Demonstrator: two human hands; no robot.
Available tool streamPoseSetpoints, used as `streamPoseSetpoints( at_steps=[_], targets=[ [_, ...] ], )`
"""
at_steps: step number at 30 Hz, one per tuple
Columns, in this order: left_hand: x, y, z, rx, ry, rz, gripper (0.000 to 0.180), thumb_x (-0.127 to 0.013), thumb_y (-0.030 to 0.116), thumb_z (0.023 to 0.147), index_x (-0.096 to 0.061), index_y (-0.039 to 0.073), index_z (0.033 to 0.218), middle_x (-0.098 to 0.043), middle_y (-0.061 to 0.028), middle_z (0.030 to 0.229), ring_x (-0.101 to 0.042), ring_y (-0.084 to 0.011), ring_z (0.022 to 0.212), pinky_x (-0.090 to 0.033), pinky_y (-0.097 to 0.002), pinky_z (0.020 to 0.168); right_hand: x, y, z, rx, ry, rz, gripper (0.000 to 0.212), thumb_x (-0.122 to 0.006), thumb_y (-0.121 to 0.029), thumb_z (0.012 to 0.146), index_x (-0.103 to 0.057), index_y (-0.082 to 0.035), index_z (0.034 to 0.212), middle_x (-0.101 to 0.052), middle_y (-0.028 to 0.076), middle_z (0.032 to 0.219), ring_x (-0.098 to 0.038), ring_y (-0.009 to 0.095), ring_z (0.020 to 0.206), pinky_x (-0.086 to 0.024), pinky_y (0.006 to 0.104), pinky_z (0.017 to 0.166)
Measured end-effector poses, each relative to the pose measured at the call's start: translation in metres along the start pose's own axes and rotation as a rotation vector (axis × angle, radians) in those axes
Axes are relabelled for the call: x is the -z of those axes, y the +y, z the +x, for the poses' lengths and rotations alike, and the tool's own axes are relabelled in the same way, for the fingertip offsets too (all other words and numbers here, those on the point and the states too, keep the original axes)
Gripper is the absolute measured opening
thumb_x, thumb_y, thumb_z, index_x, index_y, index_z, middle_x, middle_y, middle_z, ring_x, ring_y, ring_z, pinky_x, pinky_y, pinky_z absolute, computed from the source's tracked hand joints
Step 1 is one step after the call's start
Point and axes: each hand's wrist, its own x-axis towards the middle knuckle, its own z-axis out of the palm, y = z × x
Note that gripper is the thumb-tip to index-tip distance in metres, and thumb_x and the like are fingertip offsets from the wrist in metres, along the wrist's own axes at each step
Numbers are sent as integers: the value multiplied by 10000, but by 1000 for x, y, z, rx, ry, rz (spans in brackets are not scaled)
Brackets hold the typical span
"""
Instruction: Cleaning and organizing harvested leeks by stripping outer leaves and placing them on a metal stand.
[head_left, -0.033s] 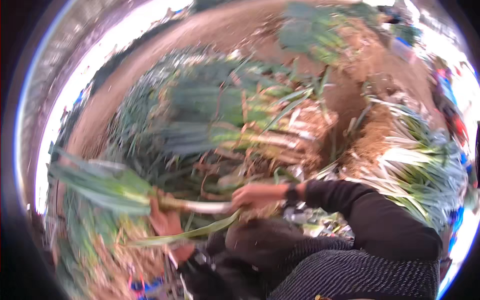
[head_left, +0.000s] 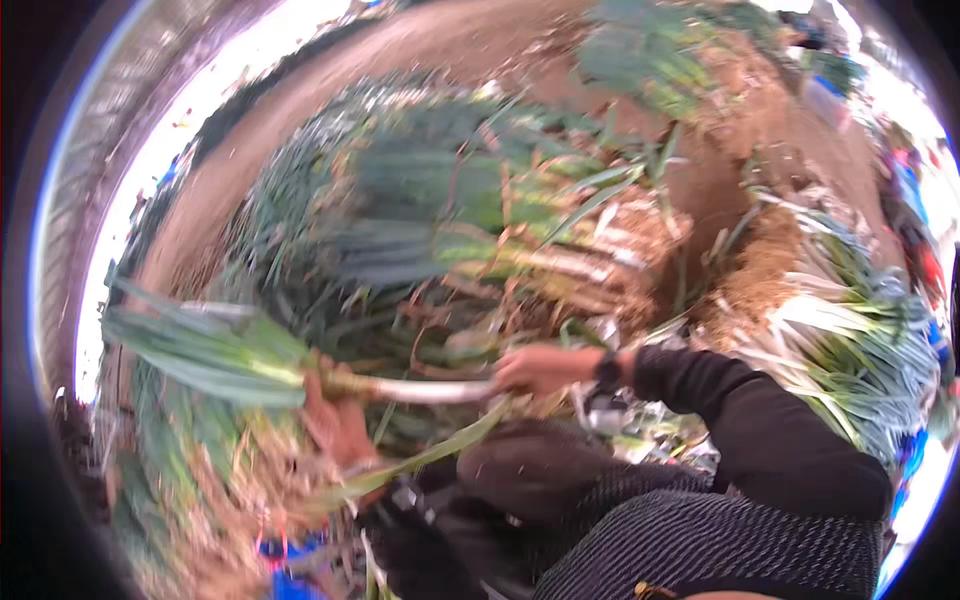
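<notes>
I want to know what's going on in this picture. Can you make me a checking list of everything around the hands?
surface: bare brown soil, seen between the heaps.
job's things: one leek, lying sideways, white stalk to the right, green leaves to the left.
clutter: big leek pile ahead; a second leek heap at right; dry peelings at lower left.
grippers: left hand grips the stalk near the leaves; right hand closed on the white end, fingers blurred.
cables: nothing seen.
surroundings: outdoors in bright light; blurred colourful things at the far right rim, too unclear to tell.
</notes>
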Motion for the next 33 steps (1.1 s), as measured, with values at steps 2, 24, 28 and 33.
streamPoseSetpoints(
  at_steps=[2, 24, 28, 33],
  targets=[
    [-13, 8, 8, 74, -38, -316, 463, -729, 94, 850, -519, 55, 1262, -598, -109, 1121, -575, -207, 919, -503, -368, 761, -1, 43, -72, -170, -120, -121, 268, -648, -33, 806, -669, -95, 1067, -600, 90, 889, -599, 268, 811, -541, 378, 725],
    [-75, -18, -8, 461, -27, -1, 612, -714, 274, 894, -376, 120, 1381, -530, -50, 1196, -545, -171, 1066, -474, -350, 863, -5, -24, 148, -46, 529, -350, 419, -645, -71, 740, -535, -60, 1144, -562, 145, 1042, -565, 379, 911, -489, 471, 759],
    [-81, -11, -16, 446, -126, 48, 623, -730, 265, 875, -384, 71, 1356, -547, -45, 1179, -553, -163, 1039, -456, -352, 838, 5, -16, 137, -140, 501, -225, 373, -620, -48, 751, -554, -36, 1118, -584, 156, 1034, -580, 385, 966, -500, 441, 795],
    [-56, -20, -6, 578, 74, -94, 450, -753, 190, 855, -518, 99, 1228, -638, -37, 1011, -633, -154, 838, -522, -287, 635, 18, -18, 139, -219, 495, 415, 301, -691, -79, 808, -603, 28, 1075, -644, 154, 934, -632, 234, 906, -495, 329, 828]
  ],
)
